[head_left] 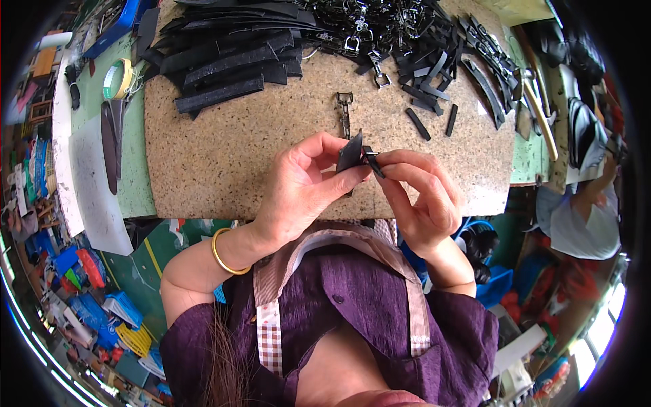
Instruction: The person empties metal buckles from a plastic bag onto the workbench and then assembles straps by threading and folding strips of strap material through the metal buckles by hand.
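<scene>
My left hand (298,180) is closed, pinching a black leather-like strap (349,153) between thumb and fingers above the near part of the stone slab. Close beside it, my right hand (428,200) grips a short, narrow black strip (373,163) at its fingertips. The strip bends near the strap's edge; whether the two pieces touch, I cannot tell. Just beyond my fingers a dark metal chain with a buckle-like end (345,107) lies on the slab, its near part hidden behind the strap and my left hand.
The speckled slab (224,156) bears a stack of wide black straps (230,61), a heap of metal chain fittings (363,27) and loose short black strips (427,78). Scissors (112,142) and a tape roll (119,79) lie left; a hammer (539,119) lies right. Another person (583,217) is at far right.
</scene>
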The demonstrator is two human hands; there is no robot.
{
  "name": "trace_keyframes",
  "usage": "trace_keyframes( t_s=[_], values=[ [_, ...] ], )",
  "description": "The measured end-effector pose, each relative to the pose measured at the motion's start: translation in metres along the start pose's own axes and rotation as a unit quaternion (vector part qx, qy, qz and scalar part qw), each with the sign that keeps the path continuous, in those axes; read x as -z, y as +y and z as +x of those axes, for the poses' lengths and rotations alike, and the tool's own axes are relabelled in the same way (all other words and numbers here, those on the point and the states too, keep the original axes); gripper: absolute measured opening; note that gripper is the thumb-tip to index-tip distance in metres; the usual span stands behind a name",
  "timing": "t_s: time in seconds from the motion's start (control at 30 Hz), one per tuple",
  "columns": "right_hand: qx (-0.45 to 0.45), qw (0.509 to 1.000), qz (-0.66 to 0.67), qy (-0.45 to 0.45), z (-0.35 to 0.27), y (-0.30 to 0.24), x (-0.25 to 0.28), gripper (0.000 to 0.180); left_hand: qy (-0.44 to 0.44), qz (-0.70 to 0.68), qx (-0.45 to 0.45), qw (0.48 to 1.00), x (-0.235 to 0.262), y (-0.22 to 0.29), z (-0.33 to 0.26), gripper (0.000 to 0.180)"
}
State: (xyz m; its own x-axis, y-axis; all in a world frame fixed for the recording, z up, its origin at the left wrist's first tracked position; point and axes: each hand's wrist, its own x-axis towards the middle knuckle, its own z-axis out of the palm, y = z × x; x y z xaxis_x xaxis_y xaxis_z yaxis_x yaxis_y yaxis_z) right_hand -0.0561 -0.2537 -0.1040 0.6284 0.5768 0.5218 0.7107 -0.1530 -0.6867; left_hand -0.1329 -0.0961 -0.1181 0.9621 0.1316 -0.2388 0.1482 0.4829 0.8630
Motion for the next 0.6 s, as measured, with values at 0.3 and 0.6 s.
trace_keyframes(
  t_s=[0.3, 0.6],
  values=[
    [-0.288, 0.916, 0.279, -0.008, -0.003, -0.003, -0.005, 0.012, 0.024, -0.011, -0.022, 0.999, -0.003, -0.002, -0.005, 0.023],
    [-0.353, 0.831, 0.417, 0.109, -0.006, -0.022, -0.021, 0.014, 0.036, -0.069, -0.049, 0.996, -0.009, -0.009, -0.007, 0.022]
  ],
)
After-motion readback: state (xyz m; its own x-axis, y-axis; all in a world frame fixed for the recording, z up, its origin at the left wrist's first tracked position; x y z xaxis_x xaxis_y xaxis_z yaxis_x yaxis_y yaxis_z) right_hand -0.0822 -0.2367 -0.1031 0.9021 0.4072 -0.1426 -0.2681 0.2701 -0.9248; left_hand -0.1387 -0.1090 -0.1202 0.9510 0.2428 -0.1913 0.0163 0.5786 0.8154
